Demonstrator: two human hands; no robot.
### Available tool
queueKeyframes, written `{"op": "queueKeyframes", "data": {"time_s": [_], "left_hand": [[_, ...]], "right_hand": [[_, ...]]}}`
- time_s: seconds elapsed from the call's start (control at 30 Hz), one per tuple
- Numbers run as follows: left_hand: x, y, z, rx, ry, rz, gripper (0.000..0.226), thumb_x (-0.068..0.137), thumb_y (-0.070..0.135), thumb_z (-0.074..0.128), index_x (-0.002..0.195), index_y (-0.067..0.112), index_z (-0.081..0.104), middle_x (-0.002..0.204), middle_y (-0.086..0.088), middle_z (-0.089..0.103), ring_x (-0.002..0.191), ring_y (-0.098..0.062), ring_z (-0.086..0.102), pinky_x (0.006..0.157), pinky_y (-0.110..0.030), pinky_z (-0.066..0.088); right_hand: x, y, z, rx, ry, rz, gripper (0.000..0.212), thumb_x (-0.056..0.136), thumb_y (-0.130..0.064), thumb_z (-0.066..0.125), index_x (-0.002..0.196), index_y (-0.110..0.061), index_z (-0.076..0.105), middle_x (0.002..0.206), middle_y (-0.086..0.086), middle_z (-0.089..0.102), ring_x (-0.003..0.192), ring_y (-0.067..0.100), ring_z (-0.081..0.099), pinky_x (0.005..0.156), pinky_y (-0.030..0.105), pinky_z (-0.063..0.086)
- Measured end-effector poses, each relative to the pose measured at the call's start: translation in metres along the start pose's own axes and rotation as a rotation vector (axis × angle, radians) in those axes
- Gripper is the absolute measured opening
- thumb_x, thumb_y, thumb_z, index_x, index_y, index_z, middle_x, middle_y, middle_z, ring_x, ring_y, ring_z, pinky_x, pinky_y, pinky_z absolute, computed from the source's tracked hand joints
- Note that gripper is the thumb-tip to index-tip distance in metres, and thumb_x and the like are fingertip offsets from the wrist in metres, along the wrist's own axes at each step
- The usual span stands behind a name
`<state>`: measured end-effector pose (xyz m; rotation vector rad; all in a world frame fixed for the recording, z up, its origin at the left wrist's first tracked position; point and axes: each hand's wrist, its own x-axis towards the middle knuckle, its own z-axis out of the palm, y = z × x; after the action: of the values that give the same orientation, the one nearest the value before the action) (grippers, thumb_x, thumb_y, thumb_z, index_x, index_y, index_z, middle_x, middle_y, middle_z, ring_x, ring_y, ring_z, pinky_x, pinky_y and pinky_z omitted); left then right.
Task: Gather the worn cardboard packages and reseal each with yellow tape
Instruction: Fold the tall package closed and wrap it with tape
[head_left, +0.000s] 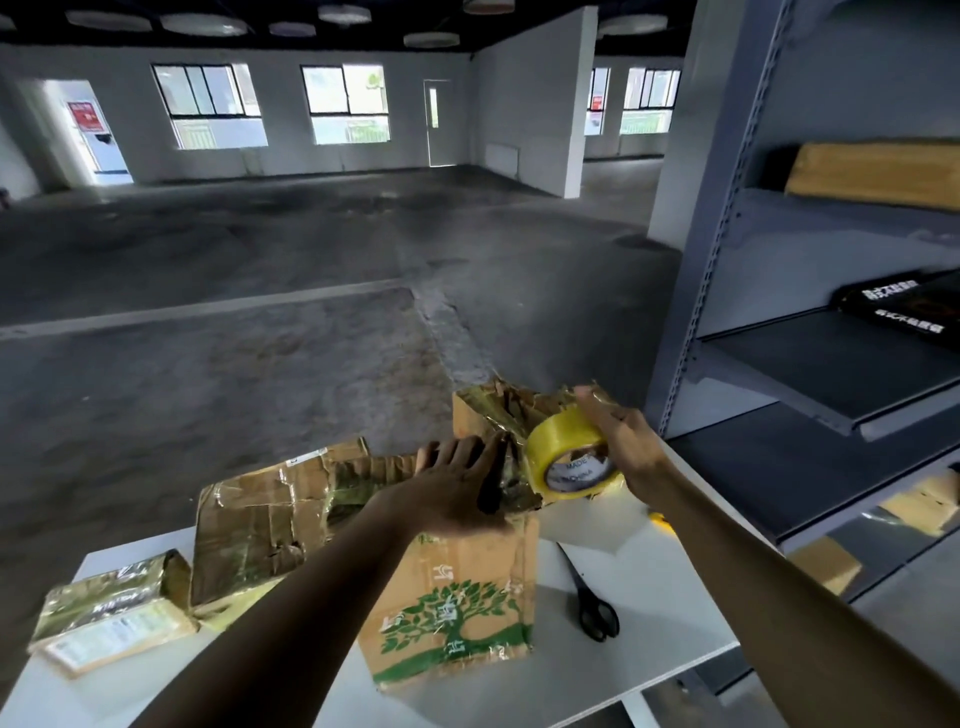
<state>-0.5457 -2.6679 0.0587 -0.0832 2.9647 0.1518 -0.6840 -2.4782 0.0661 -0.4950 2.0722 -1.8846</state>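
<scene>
1. One wide-angle camera sits on the person's head, facing forward and down from above the near edge of the flat white table (675, 571).
2. It is close in. Both bare forearms enter from the bottom edge. The left hand (457, 483) and the right hand (628, 441), which grips a yellow roll of tape (563, 441), lie just below mid-frame.
3. The upper half looks across a grey concrete floor (234, 312) to a far white wall with windows (280, 130).
4. A grey metal shelf unit (779, 260) fills the right side, with its uprights leaning at the frame's edge.
</scene>
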Motion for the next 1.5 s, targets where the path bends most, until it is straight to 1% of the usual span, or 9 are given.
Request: {"op": "queueKeyframes", "data": {"time_s": [0.17,0.23,0.3,0.63,0.83,1.03,1.17,1.37,1.5], "left_hand": [[0.002,0.004,0.002,-0.040,-0.011,0.042,0.106,0.077,0.091,0.036,0.152,0.040,-0.020,0.164,0.002,-0.017,0.149,-0.030,-0.019,0.117,-0.055,-0.012],[0.009,0.013,0.002,-0.116,-0.039,0.002,0.098,0.076,0.093,0.024,0.153,0.045,-0.012,0.164,0.004,-0.016,0.149,-0.032,-0.019,0.118,-0.059,-0.010],[0.017,0.025,0.001,-0.208,-0.041,-0.070,0.094,0.074,0.094,0.015,0.154,0.046,0.002,0.165,0.002,-0.010,0.150,-0.034,-0.013,0.118,-0.061,-0.004],[0.037,0.034,0.015,-0.129,0.084,-0.188,0.102,0.070,0.086,-0.005,0.148,0.034,0.036,0.156,-0.001,0.029,0.144,-0.025,0.018,0.118,-0.051,0.007],[0.037,0.041,0.004,-0.238,0.019,-0.269,0.044,0.088,0.072,0.039,0.112,0.036,0.042,0.114,0.002,0.033,0.120,-0.026,0.030,0.106,-0.052,0.027],[0.043,0.046,0.002,-0.338,0.005,-0.362,0.023,0.075,0.063,0.043,0.082,0.043,0.036,0.100,0.001,0.034,0.107,-0.029,0.037,0.099,-0.050,0.031],[0.046,0.059,0.001,-0.265,0.041,-0.428,0.016,0.091,0.031,0.046,0.087,0.037,0.032,0.103,0.002,0.027,0.110,-0.020,0.028,0.110,-0.047,0.015],[0.053,0.078,-0.005,-0.263,0.009,-0.600,0.072,0.090,0.028,0.064,0.144,0.024,0.017,0.150,-0.005,0.020,0.144,-0.026,0.012,0.114,-0.040,0.009],[0.067,0.088,-0.007,-0.081,-0.108,-0.794,0.096,0.077,0.043,0.080,0.142,0.018,0.014,0.151,-0.013,0.022,0.141,-0.033,0.019,0.115,-0.048,0.017]], "right_hand": [[-0.004,0.015,-0.009,0.052,-0.154,0.015,0.061,0.081,-0.053,0.070,0.113,-0.001,0.071,0.116,0.022,0.069,0.112,0.034,0.064,0.103,0.045,0.049],[-0.003,0.024,-0.009,0.027,-0.177,0.053,0.036,0.092,-0.036,0.065,0.111,-0.006,0.072,0.120,0.012,0.070,0.116,0.027,0.063,0.100,0.034,0.048],[-0.006,0.029,-0.006,0.005,-0.142,0.093,0.018,0.097,-0.029,0.061,0.096,-0.015,0.072,0.101,0.004,0.071,0.102,0.023,0.065,0.087,0.028,0.049],[0.006,0.037,-0.009,-0.157,0.004,0.029,0.055,0.092,-0.041,0.067,0.047,-0.019,0.043,0.041,-0.012,0.040,0.040,0.004,0.037,0.046,0.020,0.030],[0.012,0.051,-0.014,-0.395,-0.030,-0.011,0.065,0.094,-0.047,0.062,0.043,-0.017,0.033,0.035,-0.009,0.028,0.042,0.007,0.029,0.047,0.026,0.023],[0.010,0.082,-0.015,-0.773,-0.111,-0.023,0.052,0.093,-0.062,0.049,0.064,-0.019,0.044,0.076,0.011,0.053,0.079,0.023,0.057,0.067,0.027,0.038],[0.007,0.092,0.002,-0.859,-0.176,-0.052,0.056,0.095,-0.059,0.046,0.117,-0.009,0.061,0.117,0.016,0.063,0.110,0.033,0.062,0.086,0.035,0.050],[0.005,0.115,0.015,-0.235,-0.200,0.130,0.043,0.092,-0.052,0.061,0.093,-0.009,0.060,0.085,0.005,0.063,0.081,0.021,0.063,0.075,0.039,0.057],[0.009,0.133,0.004,0.231,-0.153,0.323,0.052,0.086,-0.057,0.066,0.097,-0.007,0.063,0.096,0.008,0.062,0.090,0.021,0.058,0.085,0.036,0.050]]}}
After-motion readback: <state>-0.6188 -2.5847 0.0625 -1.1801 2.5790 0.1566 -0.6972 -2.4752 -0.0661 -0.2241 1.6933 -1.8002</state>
